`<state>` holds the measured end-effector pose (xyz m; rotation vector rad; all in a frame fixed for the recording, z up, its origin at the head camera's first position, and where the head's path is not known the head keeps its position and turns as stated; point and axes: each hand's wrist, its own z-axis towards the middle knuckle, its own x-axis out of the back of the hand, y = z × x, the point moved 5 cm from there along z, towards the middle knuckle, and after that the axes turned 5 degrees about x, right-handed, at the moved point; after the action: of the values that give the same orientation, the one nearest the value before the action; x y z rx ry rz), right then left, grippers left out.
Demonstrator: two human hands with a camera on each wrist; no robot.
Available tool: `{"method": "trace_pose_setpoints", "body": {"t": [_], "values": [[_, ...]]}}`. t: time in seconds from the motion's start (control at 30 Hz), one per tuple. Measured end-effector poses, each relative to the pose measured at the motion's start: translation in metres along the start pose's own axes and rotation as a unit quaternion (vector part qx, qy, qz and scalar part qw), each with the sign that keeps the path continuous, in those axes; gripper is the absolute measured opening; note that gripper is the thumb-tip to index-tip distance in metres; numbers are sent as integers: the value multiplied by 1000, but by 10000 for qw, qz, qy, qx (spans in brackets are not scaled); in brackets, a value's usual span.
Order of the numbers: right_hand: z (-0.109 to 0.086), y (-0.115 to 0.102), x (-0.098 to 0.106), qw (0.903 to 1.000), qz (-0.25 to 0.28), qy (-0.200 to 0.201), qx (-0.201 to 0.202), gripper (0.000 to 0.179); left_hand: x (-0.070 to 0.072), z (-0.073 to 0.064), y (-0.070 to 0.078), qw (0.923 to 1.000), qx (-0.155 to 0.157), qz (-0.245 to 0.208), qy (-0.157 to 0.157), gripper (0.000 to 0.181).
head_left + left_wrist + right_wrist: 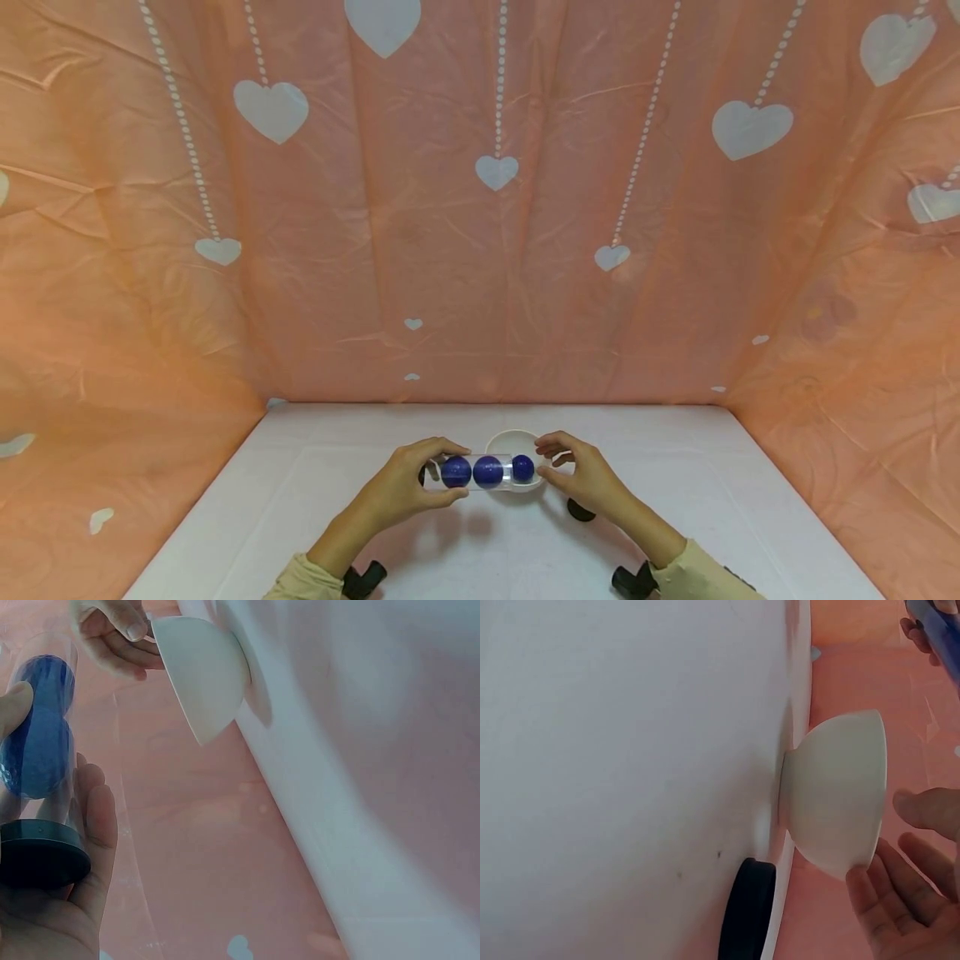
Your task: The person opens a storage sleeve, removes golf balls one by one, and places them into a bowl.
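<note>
My left hand (412,479) grips a clear plastic tube (71,802) lying sideways across the head view, its black base (45,855) in the palm. Inside the tube sit two blue balls (487,472). A third, smaller-looking blue ball (522,468) shows at the tube's right end, overlapping the white bowl (832,791) in the head view. My right hand (585,479) holds nothing; thumb and fingers are spread apart. In the right wrist view its fingertips (860,879) are right at the bowl's rim, with the thumb off to the side.
A round black lid (581,510) lies on the white table (300,492) below my right hand. Orange sheeting (442,275) with pale hearts encloses the table at the back and sides. Black wrist camera mounts (365,579) show near both sleeves.
</note>
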<state>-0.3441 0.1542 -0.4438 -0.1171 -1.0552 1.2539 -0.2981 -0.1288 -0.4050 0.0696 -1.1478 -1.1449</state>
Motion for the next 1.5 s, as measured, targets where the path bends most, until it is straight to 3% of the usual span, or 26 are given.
{"method": "trace_pose_setpoints", "body": {"t": [0.43, 0.67, 1.07, 1.3, 1.5], "values": [[-2, -10, 2, 9998, -71, 180, 53, 34, 0, -1, 0, 10000, 33, -23, -21, 46], [-3, -24, 4, 9956, -516, 623, 482, 33, -1, 0, 1, 10000, 7, -35, -1, 46], [-9, -38, -1, 9958, 117, 660, 627, 30, -3, 0, 0, 10000, 70, -25, -28, 46], [-10, -44, -7, 9949, 667, 345, 666, 30, -3, 1, 0, 9999, 103, -16, -53, 46], [-12, -47, -10, 9882, 1224, 157, 912, 30, -4, 1, 2, 9999, 90, -30, -94, 47]]}}
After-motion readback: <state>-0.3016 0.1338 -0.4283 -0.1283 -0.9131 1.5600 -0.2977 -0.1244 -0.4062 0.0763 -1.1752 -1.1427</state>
